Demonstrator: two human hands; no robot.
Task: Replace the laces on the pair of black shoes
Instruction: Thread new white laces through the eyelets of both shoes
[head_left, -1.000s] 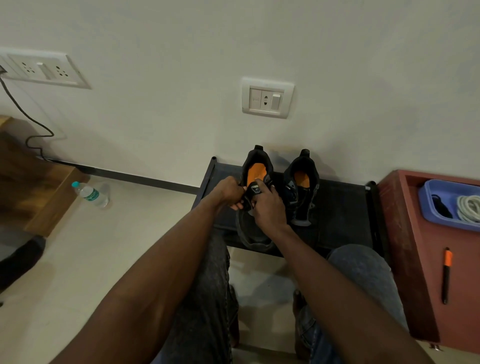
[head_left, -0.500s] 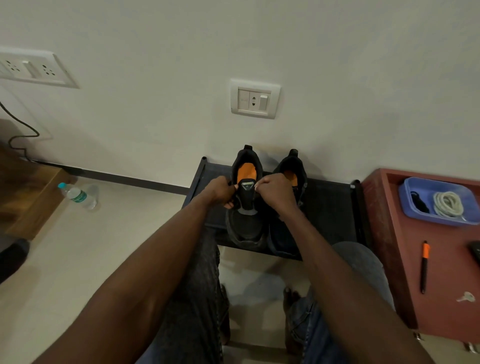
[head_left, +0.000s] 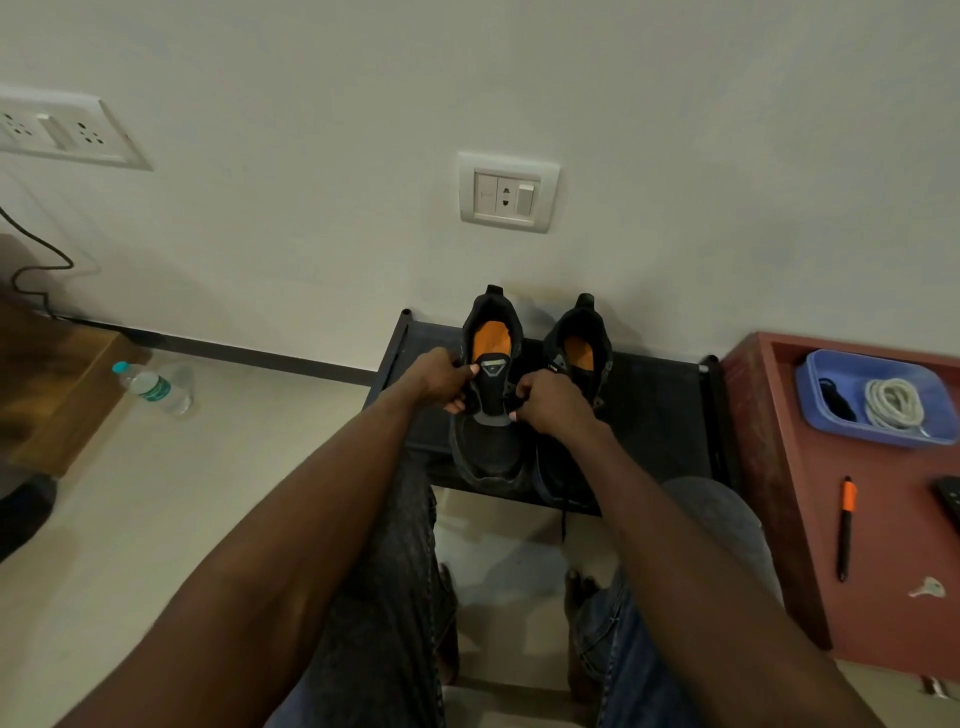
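Left hand (head_left: 439, 376) and right hand (head_left: 550, 405) grip the left black shoe (head_left: 488, 415) at its tongue sides, perhaps pinching lace.

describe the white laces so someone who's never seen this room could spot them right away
Start at the red-brown table against the wall, right of the black shoe rack. At its far end sits a blue plastic tray. The white laces lie coiled in the tray's right half, the only pale bundle there, beside a smaller black item.
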